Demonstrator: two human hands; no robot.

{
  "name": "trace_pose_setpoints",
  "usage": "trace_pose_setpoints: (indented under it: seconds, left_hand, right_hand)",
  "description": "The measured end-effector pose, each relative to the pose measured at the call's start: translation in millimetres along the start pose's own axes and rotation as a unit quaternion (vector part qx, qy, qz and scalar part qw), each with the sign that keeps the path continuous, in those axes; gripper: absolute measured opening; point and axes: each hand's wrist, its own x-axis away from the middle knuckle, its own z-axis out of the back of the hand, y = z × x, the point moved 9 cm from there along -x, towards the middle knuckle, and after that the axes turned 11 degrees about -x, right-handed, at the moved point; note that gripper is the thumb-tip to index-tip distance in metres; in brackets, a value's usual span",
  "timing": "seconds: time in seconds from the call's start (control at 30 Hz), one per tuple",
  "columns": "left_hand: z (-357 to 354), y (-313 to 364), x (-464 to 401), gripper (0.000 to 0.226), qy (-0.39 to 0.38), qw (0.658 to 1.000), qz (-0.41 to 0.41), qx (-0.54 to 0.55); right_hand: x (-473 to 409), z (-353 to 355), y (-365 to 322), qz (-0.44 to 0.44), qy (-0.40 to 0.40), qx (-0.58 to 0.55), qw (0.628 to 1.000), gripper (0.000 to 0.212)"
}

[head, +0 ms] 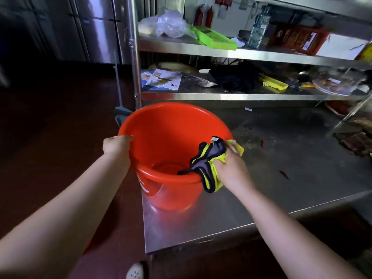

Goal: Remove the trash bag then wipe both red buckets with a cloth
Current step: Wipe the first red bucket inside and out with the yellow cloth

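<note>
Both of our hands were on the round red plastic bucket (165, 137), which stood upright at the near left corner of the stainless steel worktable (261, 198). Our left hand (115, 144) gripped the bucket's left rim, fingers curled over the edge and out of sight inside. Our right hand (231, 168) clutched a crumpled yellow cloth with dark trim (209, 168) and pressed it against the right rim, part of the cloth draped inside the bucket and part hanging over the outside. We could see the bucket's bare red inner wall and bottom. White markings showed on its outer wall, too partial to read.

Behind the bucket rose a steel shelf rack (221, 51). On its upper shelf lay a crumpled clear plastic bag (167, 24), a flat bright green plastic tray (213, 38) and a clear plastic water bottle (259, 27) standing upright. On the lower shelf lay printed paper sheets (161, 79), a heap of black fabric (235, 77) and a yellow plastic tool (272, 82). A light-coloured shoe (135, 270) showed on the dark red floor (50, 117) below us.
</note>
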Motion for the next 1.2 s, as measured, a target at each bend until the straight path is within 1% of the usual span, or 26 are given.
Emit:
trace_pose_setpoints:
  seconds: [0.07,0.17,0.23,0.37,0.43,0.47,0.53,0.6,0.67,0.77,0.83,0.87,0.9,0.93,0.97,1.0,1.03,1.07,1.1,1.13,1.17,1.2]
  left_hand:
    - [1.1,-5.3,9.5,0.041,0.011,1.0,0.015,-0.002]
    - [-0.5,-10.9,19.4,0.048,0.009,0.999,0.034,-0.009]
    - [-2.0,-12.8,23.9,0.047,0.006,0.999,0.039,-0.01]
    - [-6.2,-17.5,20.4,0.05,-0.021,0.998,0.063,-0.023]
    - [-7.9,-18.5,13.9,0.051,-0.034,0.996,0.073,-0.028]
    - [-10.1,-18.0,9.7,0.051,-0.044,0.996,0.074,-0.032]
    - [-16.6,-15.7,5.8,0.048,-0.064,0.995,0.069,-0.031]
    - [-18.8,-13.1,2.2,0.045,-0.068,0.995,0.055,-0.058]
    - [-15.3,-9.2,-2.2,0.05,-0.05,0.993,0.034,-0.102]
    - [-10.0,-3.5,-4.0,0.063,-0.018,0.987,0.021,-0.159]
    - [-7.0,2.6,0.9,0.074,0.004,0.98,0.01,-0.2]
    - [-5.6,7.7,5.5,0.079,0.013,0.975,-0.008,-0.222]
    - [-2.9,15.6,12.0,0.083,0.03,0.967,-0.044,-0.249]
    - [-0.9,28.4,20.5,0.086,0.053,0.952,-0.112,-0.28]
    - [-3.7,45.8,32.7,0.086,0.071,0.927,-0.213,-0.301]
    - [-12.8,63.6,51.0,0.081,0.063,0.891,-0.327,-0.309]
    - [-28.9,76.1,71.3,0.071,0.013,0.851,-0.427,-0.306]
    - [-48.4,80.7,91.5,0.056,-0.073,0.815,-0.492,-0.298]
    - [-68.9,76.3,107.7,0.043,-0.178,0.79,-0.506,-0.298]
    - [-86.4,66.3,120.4,0.035,-0.277,0.772,-0.479,-0.314]
    - [-99.4,53.5,129.1,0.034,-0.355,0.758,-0.429,-0.341]
    - [-107.6,40.7,134.3,0.035,-0.412,0.748,-0.373,-0.363]
  right_hand:
    - [20.5,-6.3,-9.5,0.025,-0.011,-0.02,0.999,0.051]
    - [38.9,-21.6,-20.1,0.055,-0.028,0.001,0.998,0.049]
    - [43.9,-33.2,-32.9,0.088,-0.041,0.039,0.995,0.045]
    - [51.0,-61.6,-64.3,0.139,-0.046,0.132,0.98,0.027]
    - [53.3,-72.8,-72.9,0.168,-0.045,0.168,0.97,0.028]
    - [52.6,-74.7,-74.0,0.18,-0.046,0.179,0.966,0.028]
    - [49.4,-70.7,-71.0,0.202,-0.055,0.176,0.962,0.021]
    - [48.4,-62.5,-65.7,0.232,-0.071,0.169,0.955,0.016]
    - [49.5,-53.5,-57.4,0.265,-0.089,0.175,0.944,0.02]
    - [53.2,-34.0,-44.0,0.317,-0.089,0.208,0.921,0.039]
    - [56.1,-23.4,-37.7,0.332,-0.085,0.247,0.906,0.052]
    - [57.2,-19.4,-36.8,0.336,-0.078,0.261,0.902,0.056]
    - [59.9,-17.2,-38.3,0.345,-0.07,0.27,0.896,0.057]
    - [63.7,-16.5,-42.5,0.363,-0.061,0.274,0.888,0.054]
    - [69.0,-16.2,-49.8,0.39,-0.047,0.271,0.879,0.046]
    - [74.6,-16.0,-57.3,0.421,-0.034,0.268,0.866,0.037]
    - [78.9,-15.9,-64.6,0.443,-0.023,0.265,0.856,0.035]
    - [83.0,-16.9,-71.5,0.464,-0.016,0.266,0.845,0.039]
    - [87.0,-18.5,-77.9,0.484,-0.01,0.27,0.832,0.039]
    - [90.7,-20.6,-83.8,0.501,-0.006,0.274,0.821,0.035]
    - [95.0,-22.3,-89.1,0.519,-0.002,0.278,0.808,0.03]
    - [99.1,-23.7,-93.0,0.535,0.001,0.282,0.797,0.026]
